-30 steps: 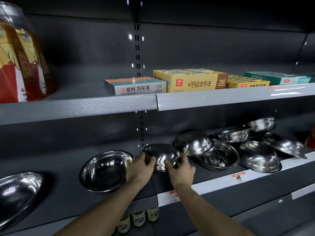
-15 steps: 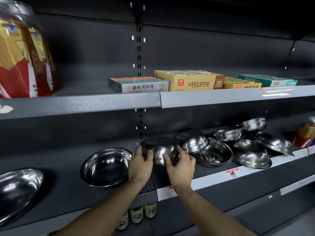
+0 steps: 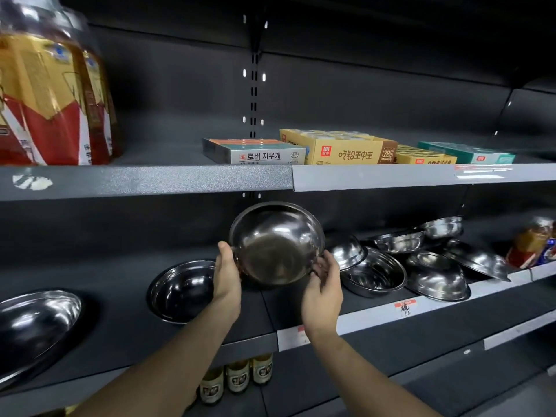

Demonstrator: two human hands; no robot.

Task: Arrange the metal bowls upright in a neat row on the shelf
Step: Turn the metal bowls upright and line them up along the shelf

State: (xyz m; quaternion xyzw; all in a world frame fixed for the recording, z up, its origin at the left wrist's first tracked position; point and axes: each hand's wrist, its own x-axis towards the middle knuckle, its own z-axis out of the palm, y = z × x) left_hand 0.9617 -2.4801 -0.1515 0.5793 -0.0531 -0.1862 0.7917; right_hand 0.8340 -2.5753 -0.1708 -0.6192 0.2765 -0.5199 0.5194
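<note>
I hold a metal bowl [image 3: 275,243] above the dark middle shelf [image 3: 270,311], tilted so its hollow faces me. My left hand [image 3: 227,272] grips its left rim and my right hand [image 3: 323,281] grips its lower right rim. Two bowls stand upright on the shelf to the left: one [image 3: 182,290] beside my left hand, another [image 3: 33,323] at the far left edge. On the right lies a jumbled pile of several bowls [image 3: 421,266], some upside down, some tilted and overlapping.
The upper shelf [image 3: 144,180] hangs just above the held bowl and carries flat boxes [image 3: 340,149] and large oil bottles [image 3: 51,97]. A jar [image 3: 529,242] stands right of the pile. Small bottles [image 3: 237,377] stand on the shelf below.
Both hands have lifted the bowl off the shelf and turned it from upside down until its hollow faces me. The camera view has shifted slightly.
</note>
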